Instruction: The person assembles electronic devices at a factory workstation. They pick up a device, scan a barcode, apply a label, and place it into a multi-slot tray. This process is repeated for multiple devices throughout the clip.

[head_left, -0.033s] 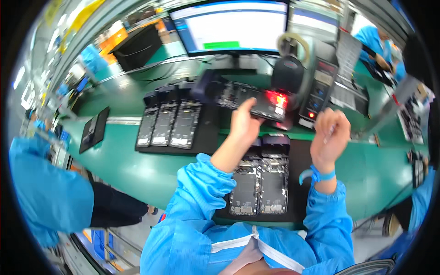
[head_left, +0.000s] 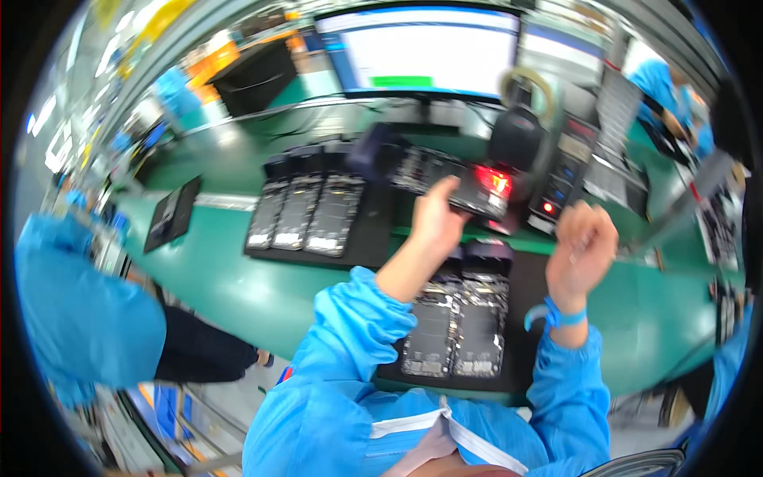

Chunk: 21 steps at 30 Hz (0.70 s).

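- Phone (head_left: pixel 477 197): a flat, dark slab with squared corners, opened up; small metallic parts roughen its left part, while its right end looks smoother. Motion blurs the finer detail.
- Scanner (head_left: pixel 515 139): a rounded, dull black head over the phone's right end, where a patch of red light falls.
- Three phones (head_left: pixel 294 215): narrow opened slabs, side by side on the left mat (head_left: pixel 375 230), with silvery bits at the near ends and bulky dark blocks at the far ends.
- Two phones (head_left: pixel 453 330): likewise opened, side by side on the right mat (head_left: pixel 518 326); smooth dark panels are edged by glinting, uneven parts. Both mats are matte black.
- Table (head_left: pixel 238 294): smooth and green, with a glossy sheen.
- Sleeves (head_left: pixel 362 318): blue cloth, puckered into soft folds. A thin blue wristband (head_left: pixel 566 319) circles the right wrist, its loose end curling out.
- Left hand (head_left: pixel 439 219): clamped on the phone's near edge, thumb across the upper face, the other fingers mostly hidden below. The phone extends beyond the fingertips to both sides, above the table.
- Right hand (head_left: pixel 584 248): raised, fingers curled inward, well apart from the phone; whether they pinch something small, I cannot tell.
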Each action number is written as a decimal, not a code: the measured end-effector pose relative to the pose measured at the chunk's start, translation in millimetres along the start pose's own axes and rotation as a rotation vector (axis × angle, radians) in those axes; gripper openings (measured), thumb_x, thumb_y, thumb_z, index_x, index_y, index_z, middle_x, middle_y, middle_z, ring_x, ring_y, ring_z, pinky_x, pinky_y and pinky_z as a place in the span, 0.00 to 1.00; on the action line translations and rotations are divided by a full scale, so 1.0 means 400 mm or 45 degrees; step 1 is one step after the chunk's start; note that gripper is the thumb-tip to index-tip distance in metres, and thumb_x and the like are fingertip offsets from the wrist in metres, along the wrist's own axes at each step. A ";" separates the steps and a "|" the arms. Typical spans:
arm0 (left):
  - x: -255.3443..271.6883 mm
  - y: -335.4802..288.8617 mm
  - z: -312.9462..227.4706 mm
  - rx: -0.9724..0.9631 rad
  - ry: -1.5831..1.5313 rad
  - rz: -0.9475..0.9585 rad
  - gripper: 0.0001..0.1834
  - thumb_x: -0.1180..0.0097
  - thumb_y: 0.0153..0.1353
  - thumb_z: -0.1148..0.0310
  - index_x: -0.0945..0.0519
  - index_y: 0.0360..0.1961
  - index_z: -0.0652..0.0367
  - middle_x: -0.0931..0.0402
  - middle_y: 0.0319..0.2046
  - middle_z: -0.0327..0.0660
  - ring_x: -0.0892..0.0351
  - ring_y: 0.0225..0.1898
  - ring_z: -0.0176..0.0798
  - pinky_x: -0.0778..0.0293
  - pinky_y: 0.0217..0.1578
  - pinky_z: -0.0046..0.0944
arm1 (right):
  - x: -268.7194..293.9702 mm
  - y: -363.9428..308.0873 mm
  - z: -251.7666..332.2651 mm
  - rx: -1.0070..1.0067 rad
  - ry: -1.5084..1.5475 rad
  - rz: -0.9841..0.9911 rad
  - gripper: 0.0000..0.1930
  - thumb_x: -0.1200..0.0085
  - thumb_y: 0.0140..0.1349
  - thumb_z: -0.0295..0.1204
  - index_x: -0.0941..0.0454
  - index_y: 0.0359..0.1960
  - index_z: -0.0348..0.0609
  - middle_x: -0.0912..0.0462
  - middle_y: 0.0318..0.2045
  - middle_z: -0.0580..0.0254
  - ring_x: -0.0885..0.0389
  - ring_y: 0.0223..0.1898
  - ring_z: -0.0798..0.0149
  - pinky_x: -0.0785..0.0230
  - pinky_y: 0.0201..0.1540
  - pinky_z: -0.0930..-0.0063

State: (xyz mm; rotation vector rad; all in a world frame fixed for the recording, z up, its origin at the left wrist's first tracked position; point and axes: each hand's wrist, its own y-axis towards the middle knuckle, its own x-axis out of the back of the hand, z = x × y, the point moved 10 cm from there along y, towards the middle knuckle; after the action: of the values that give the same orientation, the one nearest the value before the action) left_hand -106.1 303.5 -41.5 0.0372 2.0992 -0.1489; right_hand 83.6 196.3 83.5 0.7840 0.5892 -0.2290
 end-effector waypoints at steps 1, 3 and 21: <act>-0.004 -0.019 -0.009 -0.033 -0.018 -0.030 0.07 0.51 0.53 0.73 0.27 0.34 0.63 0.27 0.33 0.42 0.26 0.36 0.40 0.28 0.37 0.45 | -0.001 -0.009 0.007 0.054 -0.058 -0.007 0.18 0.65 0.60 0.34 0.47 0.12 0.46 0.48 0.12 0.69 0.50 0.16 0.73 0.60 0.19 0.76; 0.000 -0.033 -0.001 -0.007 -0.047 -0.039 0.09 0.52 0.53 0.73 0.28 0.36 0.63 0.28 0.36 0.44 0.27 0.39 0.41 0.31 0.44 0.46 | -0.034 -0.030 0.033 0.111 -0.140 0.078 0.16 0.66 0.58 0.36 0.46 0.14 0.45 0.48 0.15 0.68 0.50 0.19 0.72 0.59 0.21 0.77; -0.096 -0.297 -0.073 -0.224 0.659 0.024 0.18 0.48 0.49 0.70 0.33 0.42 0.62 0.29 0.35 0.40 0.31 0.39 0.31 0.34 0.40 0.31 | -0.229 -0.139 0.214 0.357 -0.465 0.566 0.15 0.54 0.55 0.41 0.37 0.23 0.41 0.34 0.26 0.60 0.34 0.27 0.66 0.42 0.28 0.78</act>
State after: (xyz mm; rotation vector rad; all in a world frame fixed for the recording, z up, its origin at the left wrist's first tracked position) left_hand -122.0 190.7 17.0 -0.0120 2.6198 0.0663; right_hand 21.5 94.4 151.2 1.0917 0.0282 -0.0402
